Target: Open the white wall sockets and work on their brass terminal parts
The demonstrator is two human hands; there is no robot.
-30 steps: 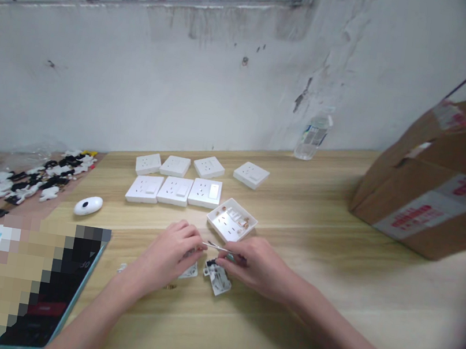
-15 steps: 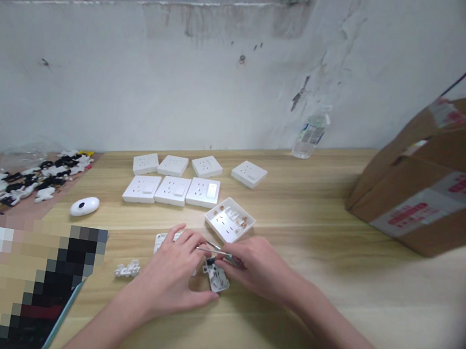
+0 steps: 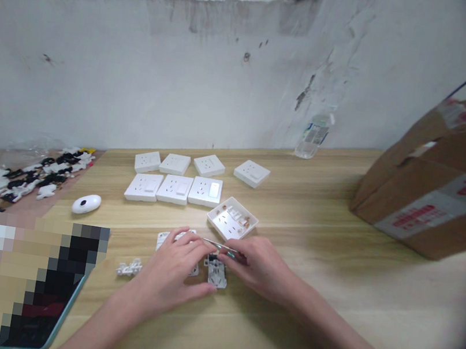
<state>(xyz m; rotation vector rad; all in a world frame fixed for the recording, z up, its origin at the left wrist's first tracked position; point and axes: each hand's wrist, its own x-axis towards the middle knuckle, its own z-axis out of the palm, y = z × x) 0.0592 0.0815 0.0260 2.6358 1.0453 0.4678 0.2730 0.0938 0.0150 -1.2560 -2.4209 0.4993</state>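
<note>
White plastic part [image 3: 217, 271] lies near the table's [image 3: 317, 222] front edge, between both hands. The left hand [image 3: 172, 273] presses flat beside it, fingers spread. The right hand [image 3: 256, 265] pinches a thin screwdriver [image 3: 220, 246] over it.

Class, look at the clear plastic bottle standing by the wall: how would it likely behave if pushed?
The bottle is tall, narrow and upright, so a push near the top would probably tip it. It looks round, so it may then roll on the table. Thin clear plastic suggests it is light.

Wooden table [image 3: 277, 344] carries white socket plates [image 3: 173, 189], bottle [image 3: 313, 135], cardboard box [image 3: 442, 182].
</note>
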